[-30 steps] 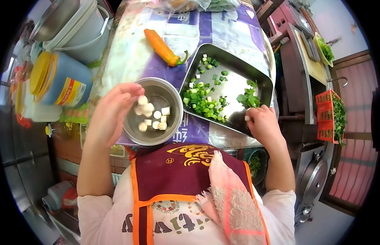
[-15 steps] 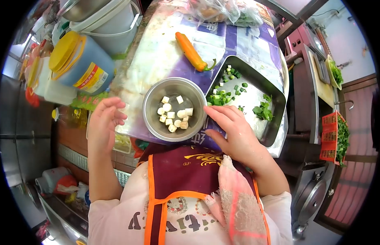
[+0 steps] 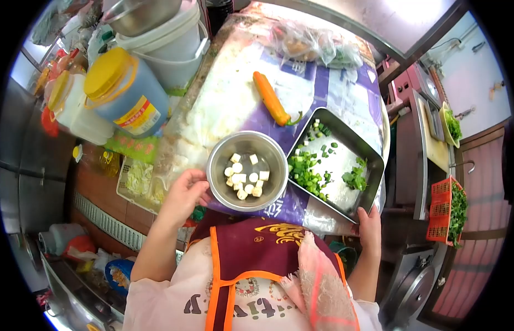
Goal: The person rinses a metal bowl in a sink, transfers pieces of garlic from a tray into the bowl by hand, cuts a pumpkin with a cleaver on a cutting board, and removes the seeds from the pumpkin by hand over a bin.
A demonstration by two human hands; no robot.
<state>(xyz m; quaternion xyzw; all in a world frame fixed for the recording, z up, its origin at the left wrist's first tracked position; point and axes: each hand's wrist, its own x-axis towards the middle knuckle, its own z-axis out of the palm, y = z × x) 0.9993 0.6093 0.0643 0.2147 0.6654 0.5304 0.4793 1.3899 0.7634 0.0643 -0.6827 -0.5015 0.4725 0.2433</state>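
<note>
Head view: a kitchen crowded with containers

Furthest left I see a white plastic jug with a yellow lid (image 3: 80,113), then, lower, a round blue plastic basin (image 3: 109,271) with pale orange scraps (image 3: 122,276) in it. A big blue plastic barrel with a yellow lid (image 3: 151,85) stands closed beside a white plastic bucket (image 3: 171,66), which has a wide steel basin (image 3: 141,19) on top. Below the barrel, a shallow cream plastic basket (image 3: 119,190) holds pale shredded vegetable (image 3: 136,176).

The person's left hand (image 3: 189,190) has its fingers bent at the left rim of a round, deep steel bowl (image 3: 276,160); whether they grip it I can't tell. The bowl sits on the near part of the table, a loose cluster of small white cubes (image 3: 238,178) on its bottom. Beyond it lies a long orange pepper (image 3: 268,95).

Just right of the bowl, a rectangular steel tray (image 3: 335,187) lies at a slant, chopped green onion (image 3: 305,174) along its left side and a leafy green sprig (image 3: 354,176) to the right. The right hand (image 3: 369,220) touches its near corner; the fingers are partly hidden, so I can't tell whether they clamp it.

Furthest right, an orange plastic basket (image 3: 438,212) holds dark leafy greens (image 3: 457,212).
</note>
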